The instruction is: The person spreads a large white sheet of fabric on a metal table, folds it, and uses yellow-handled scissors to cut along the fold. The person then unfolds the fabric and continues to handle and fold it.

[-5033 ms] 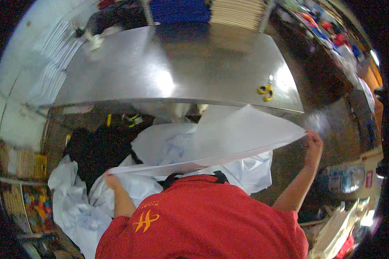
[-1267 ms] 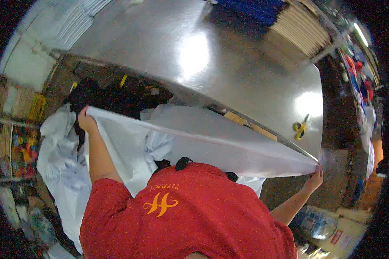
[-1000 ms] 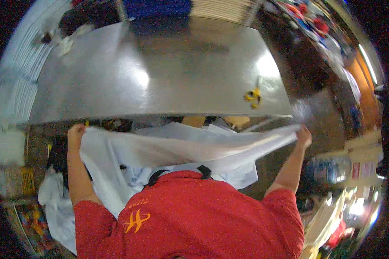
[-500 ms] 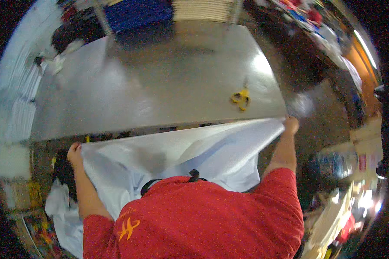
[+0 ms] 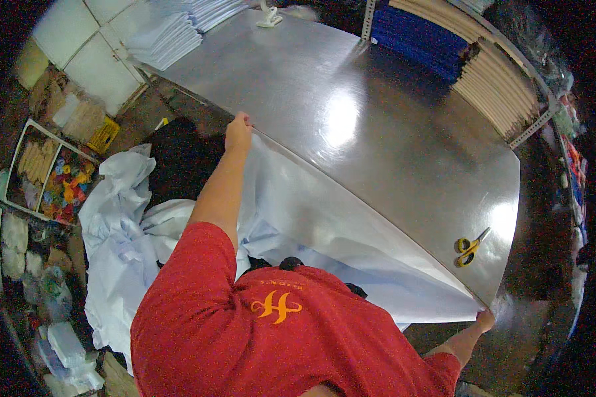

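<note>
A white cloth [image 5: 338, 225] is stretched between my two hands along the near edge of a shiny metal table [image 5: 291, 86]. My left hand [image 5: 240, 132] is closed on one upper corner, by the table's edge. At the table's near right corner, my right hand [image 5: 485, 321] grips the other end of that edge. The cloth hangs down in front of me, its lower part hidden behind my red shirt. Yellow-handled scissors [image 5: 469, 251] lie on the table, not far from my right hand.
Folded white cloths [image 5: 162, 40] are piled at the table's far left. Behind the table, a rack holds blue [image 5: 417, 43] and beige folded textiles [image 5: 496, 83]. A heap of white fabric [image 5: 119, 245] lies at my left, near a crate of colourful bundles [image 5: 66, 185].
My view has turned, so the table and cloth edge now slant down to the right. Both hands keep hold of the cloth, which stays taut between them.
</note>
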A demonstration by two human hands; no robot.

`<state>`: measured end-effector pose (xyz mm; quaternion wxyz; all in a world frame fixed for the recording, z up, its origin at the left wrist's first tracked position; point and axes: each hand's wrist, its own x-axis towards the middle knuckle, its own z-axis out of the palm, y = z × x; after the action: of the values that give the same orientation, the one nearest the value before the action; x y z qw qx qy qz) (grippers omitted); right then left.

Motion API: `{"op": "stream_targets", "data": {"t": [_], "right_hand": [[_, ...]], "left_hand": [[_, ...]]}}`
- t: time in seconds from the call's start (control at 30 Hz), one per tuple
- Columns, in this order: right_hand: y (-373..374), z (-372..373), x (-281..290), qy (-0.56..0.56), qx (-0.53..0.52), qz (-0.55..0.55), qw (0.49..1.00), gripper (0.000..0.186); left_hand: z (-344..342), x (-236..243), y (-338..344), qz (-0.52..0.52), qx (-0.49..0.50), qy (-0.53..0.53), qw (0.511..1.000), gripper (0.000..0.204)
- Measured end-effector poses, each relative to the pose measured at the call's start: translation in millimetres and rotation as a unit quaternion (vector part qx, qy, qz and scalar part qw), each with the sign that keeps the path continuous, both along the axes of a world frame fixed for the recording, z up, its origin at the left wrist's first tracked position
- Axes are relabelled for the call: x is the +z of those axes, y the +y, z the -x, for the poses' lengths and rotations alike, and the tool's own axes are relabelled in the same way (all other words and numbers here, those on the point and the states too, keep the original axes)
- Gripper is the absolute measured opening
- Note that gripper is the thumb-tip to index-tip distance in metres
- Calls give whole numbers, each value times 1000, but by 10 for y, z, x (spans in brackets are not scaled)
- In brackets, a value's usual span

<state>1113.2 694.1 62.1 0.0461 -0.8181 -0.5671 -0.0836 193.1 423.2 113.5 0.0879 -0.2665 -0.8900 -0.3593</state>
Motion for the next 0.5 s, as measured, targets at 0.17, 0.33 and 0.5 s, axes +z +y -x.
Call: {"op": "stream_targets", "data": {"t": [0.17, 0.33, 0.5], "right_hand": [[-108, 53, 23, -22, 44, 44, 998, 33], [-73, 144, -52, -238, 49, 221, 945, 48], [-81, 473, -11, 37, -68, -37, 996, 28]], "left_hand": [[192, -160, 162, 57, 31, -13, 998, 12], [396, -330, 147, 70, -22, 113, 991, 22], [549, -398, -53, 43, -45, 28, 998, 21]]}}
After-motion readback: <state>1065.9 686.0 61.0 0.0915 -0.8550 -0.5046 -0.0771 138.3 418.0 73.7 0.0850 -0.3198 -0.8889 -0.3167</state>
